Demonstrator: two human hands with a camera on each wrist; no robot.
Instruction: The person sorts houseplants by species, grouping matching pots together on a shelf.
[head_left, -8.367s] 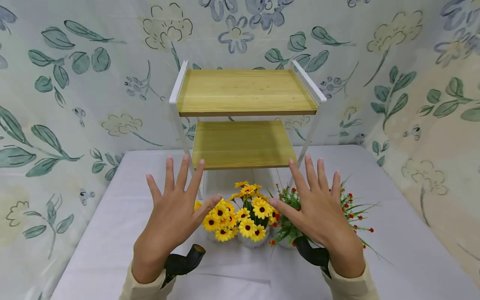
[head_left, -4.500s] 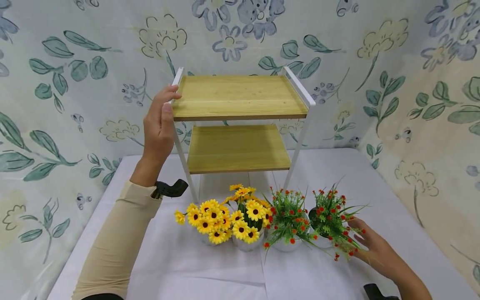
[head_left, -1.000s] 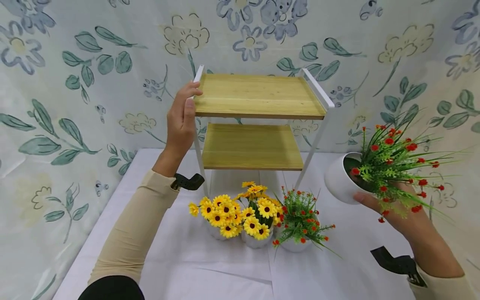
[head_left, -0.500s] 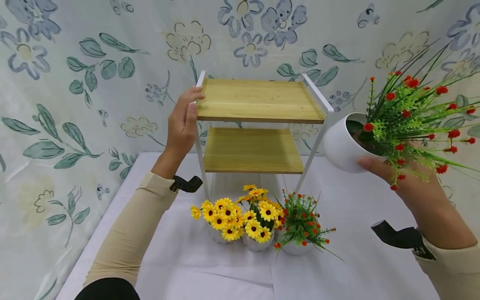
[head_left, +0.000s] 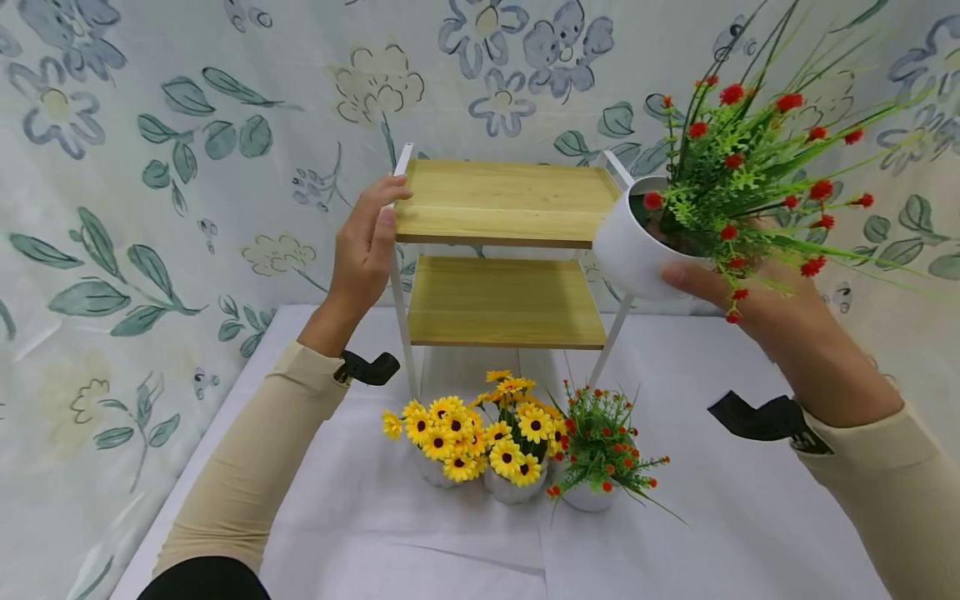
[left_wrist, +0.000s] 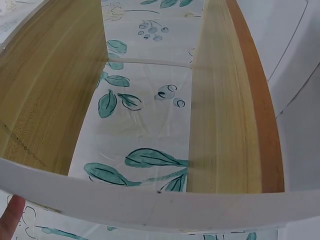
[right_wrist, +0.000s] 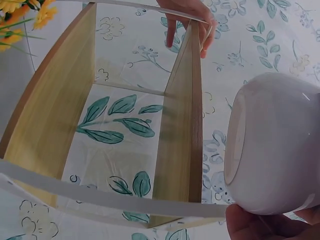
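Observation:
A two-tier wooden shelf (head_left: 502, 200) on a white metal frame stands at the back of the table. My left hand (head_left: 375, 233) grips its top left front corner, thumb on the board's edge. My right hand (head_left: 720, 287) holds a white pot (head_left: 630, 250) of green sprigs with red flowers (head_left: 742, 167), tilted, in the air at the shelf's top right corner. In the right wrist view the pot (right_wrist: 275, 145) hangs beside the top board (right_wrist: 180, 130), with my thumb (right_wrist: 260, 225) under it. The left wrist view shows both boards (left_wrist: 230, 110) and the white frame bar (left_wrist: 150, 205).
On the white-clothed table (head_left: 750, 517) in front of the shelf stand two pots of yellow flowers (head_left: 457, 437) (head_left: 517, 446) and one pot of red flowers (head_left: 600, 450). Flower-printed cloth walls (head_left: 150, 208) close in the back and sides.
My right hand has lifted the red-flower pot from the table's right side up and left to the shelf's top right corner. The left hand has stayed on the shelf's corner.

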